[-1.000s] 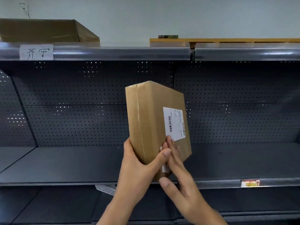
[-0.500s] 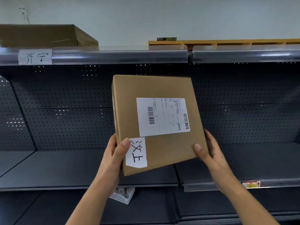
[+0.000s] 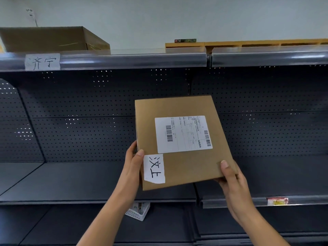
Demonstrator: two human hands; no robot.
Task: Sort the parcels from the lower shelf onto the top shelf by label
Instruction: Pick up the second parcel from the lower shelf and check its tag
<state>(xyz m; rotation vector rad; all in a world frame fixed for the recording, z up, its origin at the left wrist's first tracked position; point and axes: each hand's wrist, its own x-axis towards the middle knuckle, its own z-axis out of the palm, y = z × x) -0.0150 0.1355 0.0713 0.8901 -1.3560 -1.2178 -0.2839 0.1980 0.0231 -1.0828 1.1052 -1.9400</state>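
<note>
A: Flat brown cardboard parcel (image 3: pixel 179 139), where is it?
B: Held up before the dark perforated shelf back (image 3: pixel 79 121), tilted, white shipping label (image 3: pixel 182 134) and handwritten paper tag (image 3: pixel 154 169) facing out.
A: Grip?
B: Left hand (image 3: pixel 132 164) clamps its left edge, right hand (image 3: pixel 230 178) its lower right corner.
A: Top shelf (image 3: pixel 124 58)?
B: Bears a brown cardboard box (image 3: pixel 51 39) above a handwritten sign (image 3: pixel 42 61).

The parcel (image 3: pixel 181 139) is plain tan cardboard. On its face, a white shipping label (image 3: pixel 183 134) carries black barcodes and fine grey print; below that label, a white paper slip (image 3: pixel 154 169) bears black handwritten characters. Behind the parcel, the back panel (image 3: pixel 79 121) is dark grey, dotted with small perforations. Above the parcel, the top shelf (image 3: pixel 124 58) edge is glossy silver-grey, with a white tag (image 3: pixel 42 61) in black handwriting.
</note>
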